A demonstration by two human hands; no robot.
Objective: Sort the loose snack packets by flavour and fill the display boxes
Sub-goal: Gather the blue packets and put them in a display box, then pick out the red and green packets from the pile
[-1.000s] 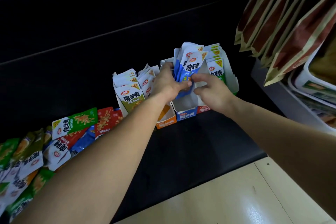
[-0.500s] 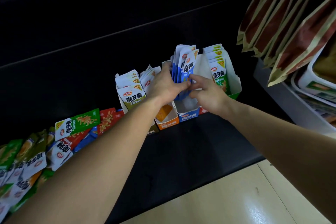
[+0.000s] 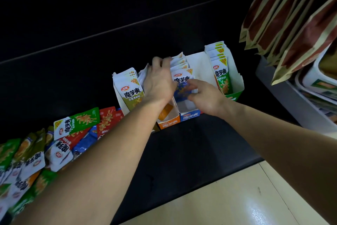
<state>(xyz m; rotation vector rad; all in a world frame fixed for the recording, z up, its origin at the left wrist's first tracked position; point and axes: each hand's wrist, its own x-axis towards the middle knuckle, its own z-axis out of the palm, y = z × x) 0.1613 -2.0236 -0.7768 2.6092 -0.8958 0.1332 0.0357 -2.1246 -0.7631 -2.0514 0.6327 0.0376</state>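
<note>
Four display boxes stand in a row on the dark shelf: an olive box (image 3: 121, 97), an orange box (image 3: 167, 122), a blue box (image 3: 189, 116) and a green box (image 3: 237, 89). A bunch of blue packets (image 3: 182, 77) stands upright in the blue box. My left hand (image 3: 158, 82) reaches over the orange box, its fingers curled round the left side and tops of the bunch. My right hand (image 3: 205, 96) pinches the front blue packet low down. Loose packets (image 3: 60, 139) in green, red, blue and orange lie heaped on the left.
Olive packets (image 3: 130, 93) fill the olive box and green packets (image 3: 221, 77) the green one. An orange packet (image 3: 166, 110) lies in the orange box. Brown hanging bags (image 3: 291, 24) and white trays (image 3: 317, 82) crowd the right. Pale floor (image 3: 228, 197) lies below the shelf edge.
Both hands have lowered the bunch of blue packets down into the blue box. My left fingers moved up to the packet tops; my right hand slid to the front packet.
</note>
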